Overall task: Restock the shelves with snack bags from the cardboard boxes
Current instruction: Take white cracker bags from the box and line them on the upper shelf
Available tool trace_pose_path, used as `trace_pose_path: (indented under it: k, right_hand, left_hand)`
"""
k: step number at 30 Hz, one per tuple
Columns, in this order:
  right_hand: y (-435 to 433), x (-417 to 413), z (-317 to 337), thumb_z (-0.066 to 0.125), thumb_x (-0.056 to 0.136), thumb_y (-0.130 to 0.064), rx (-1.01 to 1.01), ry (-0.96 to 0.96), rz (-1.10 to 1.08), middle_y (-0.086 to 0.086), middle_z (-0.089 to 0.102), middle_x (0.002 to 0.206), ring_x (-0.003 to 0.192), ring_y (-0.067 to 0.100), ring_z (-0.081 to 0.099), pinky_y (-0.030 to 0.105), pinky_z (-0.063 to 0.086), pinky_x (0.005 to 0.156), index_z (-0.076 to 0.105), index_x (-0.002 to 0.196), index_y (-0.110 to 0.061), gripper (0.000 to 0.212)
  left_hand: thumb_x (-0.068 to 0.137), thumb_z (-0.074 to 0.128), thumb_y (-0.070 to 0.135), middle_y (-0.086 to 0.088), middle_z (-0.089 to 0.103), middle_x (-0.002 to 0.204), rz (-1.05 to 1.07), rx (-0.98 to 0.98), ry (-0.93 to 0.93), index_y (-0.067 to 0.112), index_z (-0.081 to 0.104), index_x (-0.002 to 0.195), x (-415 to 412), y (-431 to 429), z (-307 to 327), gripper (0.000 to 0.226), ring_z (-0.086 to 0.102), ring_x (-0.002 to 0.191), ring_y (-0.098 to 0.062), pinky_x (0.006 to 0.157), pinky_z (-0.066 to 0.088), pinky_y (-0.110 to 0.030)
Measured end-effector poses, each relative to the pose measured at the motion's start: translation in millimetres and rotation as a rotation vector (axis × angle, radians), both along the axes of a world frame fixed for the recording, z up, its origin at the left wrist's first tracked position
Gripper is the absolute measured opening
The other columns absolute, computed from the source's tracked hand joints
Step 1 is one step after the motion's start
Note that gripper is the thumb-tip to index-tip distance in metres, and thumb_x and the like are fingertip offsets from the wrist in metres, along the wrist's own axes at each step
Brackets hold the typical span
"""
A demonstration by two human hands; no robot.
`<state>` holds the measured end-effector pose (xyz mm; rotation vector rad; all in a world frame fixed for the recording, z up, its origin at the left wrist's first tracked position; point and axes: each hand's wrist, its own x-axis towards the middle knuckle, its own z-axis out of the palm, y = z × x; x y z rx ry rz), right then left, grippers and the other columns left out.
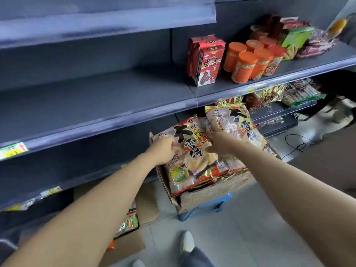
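My left grip and right grip pinch the seemingly light, crushable snack bag at nine and three o'clock.

Left-edge price tag blurs beyond reading; a box hides most of the blue stool at centre.

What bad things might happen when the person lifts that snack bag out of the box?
The cardboard box perches on a blue stool that looks narrower than it, so a hard tug may tip it. The left hand and right hand grip the snack bag; the upright bag behind might topple out as it lifts.
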<state>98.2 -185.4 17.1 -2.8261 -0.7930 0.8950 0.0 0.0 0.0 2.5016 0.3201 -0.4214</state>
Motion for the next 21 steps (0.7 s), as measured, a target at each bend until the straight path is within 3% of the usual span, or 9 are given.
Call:
trace_pose_path:
  k: [3, 5, 9, 10, 12, 14, 17, 19, 21]
  right_hand:
    - [1, 9, -16, 0.053, 0.095, -0.036, -0.013, 0.09, -0.055, 0.016, 0.037, 0.15, 0.134, 0.034, 0.042, 0.041, 0.034, 0.113, 0.005, 0.154, -0.01, 0.08]
    - [5, 11, -25, 0.05, 0.096, -0.039, -0.026, 0.137, -0.112, 0.015, 0.037, 0.15, 0.14, 0.033, 0.033, 0.04, 0.022, 0.115, 0.007, 0.153, -0.008, 0.078]
    - [18, 18, -34, 0.06, 0.09, -0.04, 0.123, 0.19, -0.268, 0.017, 0.043, 0.143, 0.131, 0.032, 0.043, 0.04, 0.034, 0.109, 0.024, 0.146, -0.005, 0.075]
    - [21, 20, -36, 0.063, 0.087, -0.04, 0.162, 0.2, -0.294, 0.018, 0.043, 0.141, 0.129, 0.033, 0.044, 0.041, 0.036, 0.107, 0.027, 0.143, -0.005, 0.075]
    - [24, 22, -38, 0.067, 0.084, -0.042, 0.172, 0.226, -0.333, 0.02, 0.04, 0.142, 0.131, 0.035, 0.041, 0.042, 0.035, 0.107, 0.028, 0.143, -0.005, 0.08]
    - [27, 25, -36, 0.069, 0.082, -0.04, 0.191, 0.239, -0.362, 0.02, 0.04, 0.142, 0.13, 0.036, 0.042, 0.043, 0.036, 0.109, 0.029, 0.142, -0.007, 0.08]
    - [33, 29, -24, 0.066, 0.086, -0.036, 0.215, 0.254, -0.393, 0.019, 0.037, 0.145, 0.133, 0.034, 0.038, 0.04, 0.034, 0.11, 0.027, 0.145, -0.006, 0.077]
    - [38, 30, -11, 0.062, 0.089, -0.037, 0.211, 0.242, -0.397, 0.017, 0.034, 0.146, 0.138, 0.032, 0.03, 0.035, 0.03, 0.11, 0.022, 0.147, -0.003, 0.078]
    - [45, 32, 4, 0.064, 0.086, -0.036, 0.272, 0.218, -0.417, 0.016, 0.045, 0.137, 0.129, 0.033, 0.042, 0.038, 0.039, 0.104, 0.024, 0.144, -0.004, 0.077]
  left_hand:
    - [0.091, 0.054, 0.017, -0.013, 0.058, 0.109, 0.191, -0.071, 0.13, 0.006, 0.042, 0.127, 7, 0, -19, 0.04, 0.058, 0.091, -0.027, 0.07, 0.047, -0.033]
    - [0.092, 0.058, 0.02, -0.014, 0.054, 0.109, 0.371, -0.253, 0.255, 0.006, 0.033, 0.134, 7, -3, -27, 0.051, 0.057, 0.09, -0.026, 0.072, 0.049, -0.036]
    - [0.09, 0.063, 0.019, -0.01, 0.047, 0.14, 0.716, -0.665, 0.333, 0.013, 0.042, 0.134, 8, -12, -35, 0.049, 0.044, 0.13, -0.031, 0.104, 0.037, -0.052]
    - [0.089, 0.065, 0.02, -0.01, 0.05, 0.139, 0.759, -0.712, 0.344, 0.013, 0.047, 0.129, 10, -14, -36, 0.044, 0.046, 0.129, -0.031, 0.104, 0.037, -0.051]
    - [0.088, 0.067, 0.018, -0.009, 0.061, 0.119, 0.812, -0.773, 0.325, 0.014, 0.056, 0.109, 11, -17, -34, 0.024, 0.058, 0.109, -0.027, 0.089, 0.048, -0.042]
    - [0.087, 0.068, 0.016, -0.008, 0.066, 0.106, 0.844, -0.798, 0.265, 0.01, 0.061, 0.107, 13, -16, -29, 0.022, 0.062, 0.096, -0.024, 0.078, 0.053, -0.036]
    - [0.082, 0.073, 0.017, -0.012, 0.067, 0.113, 0.838, -0.771, 0.193, 0.008, 0.061, 0.118, 18, -7, -17, 0.039, 0.065, 0.103, -0.029, 0.091, 0.053, -0.04]
    - [0.072, 0.08, 0.02, -0.013, 0.068, 0.111, 0.848, -0.783, 0.141, 0.009, 0.057, 0.121, 23, 1, -7, 0.055, 0.068, 0.096, -0.029, 0.081, 0.057, -0.039]
    - [0.045, 0.088, 0.037, -0.012, 0.067, 0.11, 0.855, -0.741, 0.092, 0.014, 0.054, 0.122, 35, 19, -17, 0.087, 0.07, 0.091, -0.029, 0.076, 0.06, -0.043]
